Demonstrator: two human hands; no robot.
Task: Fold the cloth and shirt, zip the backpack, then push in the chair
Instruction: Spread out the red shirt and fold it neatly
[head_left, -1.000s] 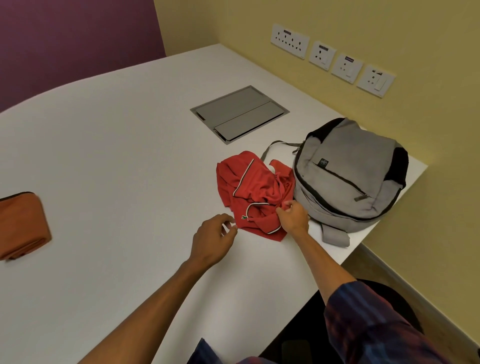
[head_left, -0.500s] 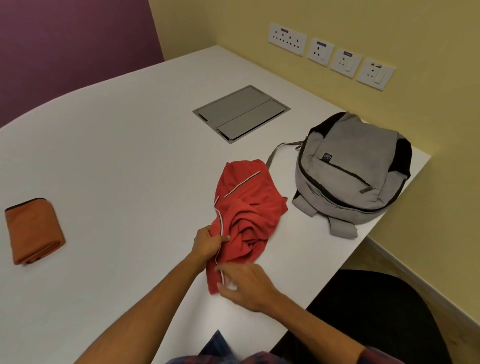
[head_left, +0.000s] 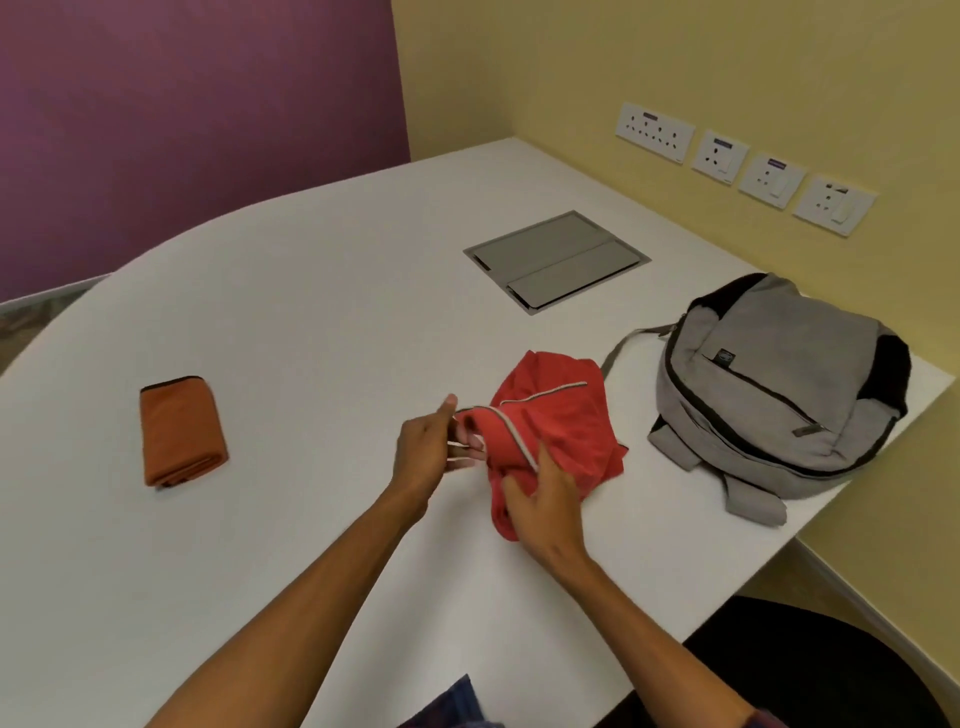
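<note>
My left hand (head_left: 423, 452) had its fingers (head_left: 467, 442) curled round the striped edge of the red shirt (head_left: 558, 431), pinching it and drawing it out toward nine o'clock. My right hand (head_left: 545, 501) pressed on the shirt's near side, thumb up against the white stripe and fingers bent into the fabric, gripping it.

Half a second earlier both hands had sat lower and closer together on the bundle; by this moment they had parted along the edge, so I judged I was hunting for a hem to spread the shirt flat (it was still a crumpled heap, not one fold made).

The shirt lay near the centre of the white worktop (head_left: 291, 322), just beside the grey backpack (head_left: 779, 384) at three o'clock, one strap reaching close to it. The orange cloth (head_left: 182, 431) sat well apart at nine o'clock, already folded into a neat block, so that step looked done. The backpack's main zip appeared open along its dark seam, though I couldn't be sure. The black chair (head_left: 810, 670) showed at five o'clock, not yet pushed in.
</note>
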